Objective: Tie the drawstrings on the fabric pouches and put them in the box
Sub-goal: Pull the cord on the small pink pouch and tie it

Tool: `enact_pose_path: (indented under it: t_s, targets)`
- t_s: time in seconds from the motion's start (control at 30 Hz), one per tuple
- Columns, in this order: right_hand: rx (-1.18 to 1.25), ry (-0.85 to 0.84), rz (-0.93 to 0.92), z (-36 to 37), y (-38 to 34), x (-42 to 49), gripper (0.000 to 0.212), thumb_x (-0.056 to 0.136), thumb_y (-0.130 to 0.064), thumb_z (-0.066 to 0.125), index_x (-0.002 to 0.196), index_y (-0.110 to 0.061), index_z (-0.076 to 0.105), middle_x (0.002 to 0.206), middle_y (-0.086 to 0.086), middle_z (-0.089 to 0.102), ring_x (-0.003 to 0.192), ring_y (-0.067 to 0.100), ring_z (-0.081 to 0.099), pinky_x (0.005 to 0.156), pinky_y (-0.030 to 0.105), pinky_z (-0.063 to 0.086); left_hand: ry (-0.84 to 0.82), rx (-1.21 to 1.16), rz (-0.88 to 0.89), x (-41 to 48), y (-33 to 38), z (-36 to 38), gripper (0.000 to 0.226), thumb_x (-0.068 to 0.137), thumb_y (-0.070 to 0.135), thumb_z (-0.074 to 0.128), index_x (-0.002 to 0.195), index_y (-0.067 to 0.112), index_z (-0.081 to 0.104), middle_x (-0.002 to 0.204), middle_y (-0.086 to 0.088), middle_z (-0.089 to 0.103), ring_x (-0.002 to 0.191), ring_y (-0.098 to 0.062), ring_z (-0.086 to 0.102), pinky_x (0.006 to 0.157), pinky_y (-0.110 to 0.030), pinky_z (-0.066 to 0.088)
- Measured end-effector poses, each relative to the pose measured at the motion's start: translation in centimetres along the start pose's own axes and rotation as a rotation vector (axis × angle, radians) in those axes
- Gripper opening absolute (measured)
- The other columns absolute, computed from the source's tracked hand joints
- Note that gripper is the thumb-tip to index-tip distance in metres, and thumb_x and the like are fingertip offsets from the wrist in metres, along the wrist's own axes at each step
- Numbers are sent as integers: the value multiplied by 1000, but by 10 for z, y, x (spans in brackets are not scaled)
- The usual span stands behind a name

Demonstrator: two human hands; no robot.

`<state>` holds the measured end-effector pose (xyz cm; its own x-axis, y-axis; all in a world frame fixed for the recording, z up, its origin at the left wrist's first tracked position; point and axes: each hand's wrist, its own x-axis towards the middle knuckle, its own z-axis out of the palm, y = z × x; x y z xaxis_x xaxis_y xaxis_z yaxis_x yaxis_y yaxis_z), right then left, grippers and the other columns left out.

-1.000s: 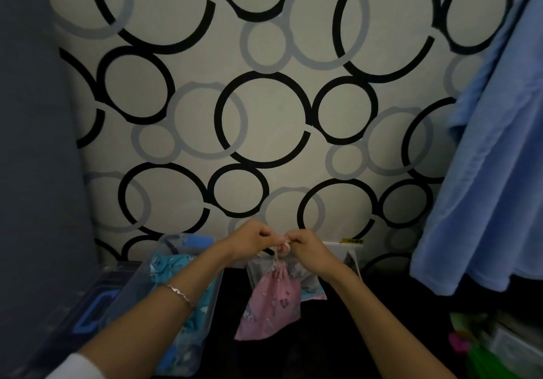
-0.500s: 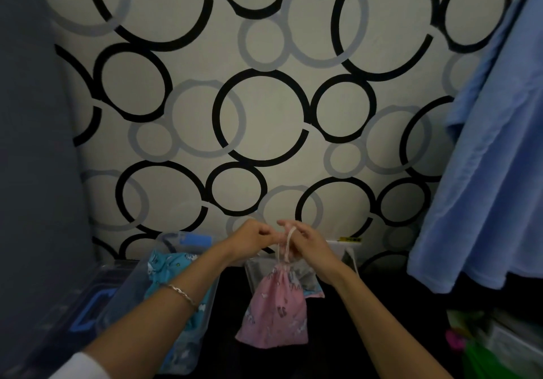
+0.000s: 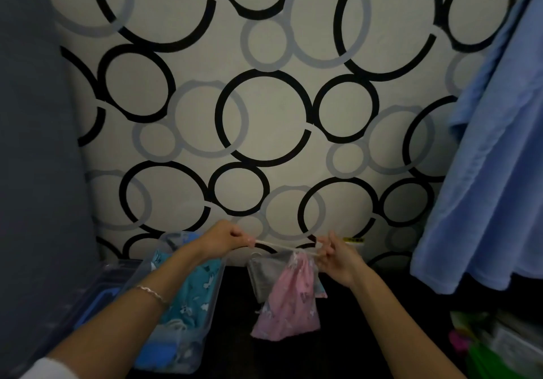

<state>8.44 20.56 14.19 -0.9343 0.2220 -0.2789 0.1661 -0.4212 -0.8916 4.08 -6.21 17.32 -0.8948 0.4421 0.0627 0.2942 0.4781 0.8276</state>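
Note:
A pink printed fabric pouch (image 3: pixel 289 305) hangs above the dark table, gathered at its top. Its pale drawstring (image 3: pixel 276 245) runs taut between my hands. My left hand (image 3: pixel 223 239) pinches one end out to the left. My right hand (image 3: pixel 338 256) pinches the other end right at the pouch's neck. A clear plastic box (image 3: pixel 188 340) at lower left holds teal printed pouches (image 3: pixel 197 290). Behind the pink pouch lie a grey pouch (image 3: pixel 266 275) and more pouches in a clear bag.
A patterned wall of black and grey rings stands just behind the table. Blue cloth (image 3: pixel 493 172) hangs at the right. A box lid with blue clips (image 3: pixel 97 305) lies at far left. Green and pink items (image 3: pixel 482 355) crowd the lower right corner.
My hands were together over the pouch's neck; they have pulled apart sideways, the left going left, and the drawstring is now stretched tight between them.

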Motion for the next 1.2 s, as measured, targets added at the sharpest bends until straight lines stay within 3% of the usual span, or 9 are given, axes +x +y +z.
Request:
enact_pose_path:
  t_s: [0.23,0.33,0.43,0.57,0.63,0.73,0.83,1.0,1.2]
  targets:
    - [-1174,-212,-228,35,2,-13,31,89,-27,56,60,-17,54,55,-4,49,52,8,43,60,26,34,-70,-76,49,2,23,18,24,96,22,57,74,15,63,63,6,53,53,5,48,55,-8,38]
    - [-1107,-308,-191,49,5,-15,18,73,-30,50,58,-20,47,63,-3,44,62,15,37,64,32,29,-13,-289,27,13,38,28,18,96,19,56,86,12,70,78,1,66,72,-7,59,74,-23,52]
    - [-1047,-356,-276,52,7,-20,32,85,-40,57,68,-15,68,70,6,48,68,18,42,66,32,31,70,-448,-64,24,42,37,25,97,16,55,106,-5,67,88,-7,67,74,-11,62,69,-19,53]
    - [-917,-337,-319,45,6,-23,38,96,-26,51,63,-24,70,59,-1,45,57,14,39,60,29,31,-53,-553,-102,25,30,51,42,96,25,57,135,10,52,105,-3,64,93,-18,65,87,-34,55]
    - [-814,-337,-303,42,7,-21,40,96,-22,53,58,-24,66,54,-7,45,51,8,38,55,24,31,-124,-489,-159,24,20,58,59,94,34,58,146,19,34,110,-2,63,89,-17,66,79,-31,58]
    - [-724,-319,-311,39,8,-18,29,96,-15,52,70,-10,63,58,0,53,52,9,46,56,21,36,-122,-349,-182,21,15,72,78,83,55,61,145,19,32,123,-10,62,104,-19,66,91,-37,55]
    - [-677,-296,-297,36,9,-15,33,96,-9,51,65,-9,60,56,1,54,48,7,46,53,18,37,-34,-313,-154,22,12,75,69,86,44,66,144,22,35,130,-13,58,113,-22,61,91,-31,53]
    - [-602,-229,-307,34,12,-11,27,97,-8,54,70,-8,57,51,-4,55,44,5,46,48,16,38,-19,-339,-43,15,11,72,44,80,15,77,122,12,61,99,-17,70,85,-19,66,65,-16,55]
    - [-613,-179,-326,25,11,-7,28,95,-6,57,67,-8,55,57,3,57,48,6,48,49,14,40,-25,-81,68,20,4,55,17,83,4,72,100,3,75,80,-3,71,66,2,60,62,-9,47]
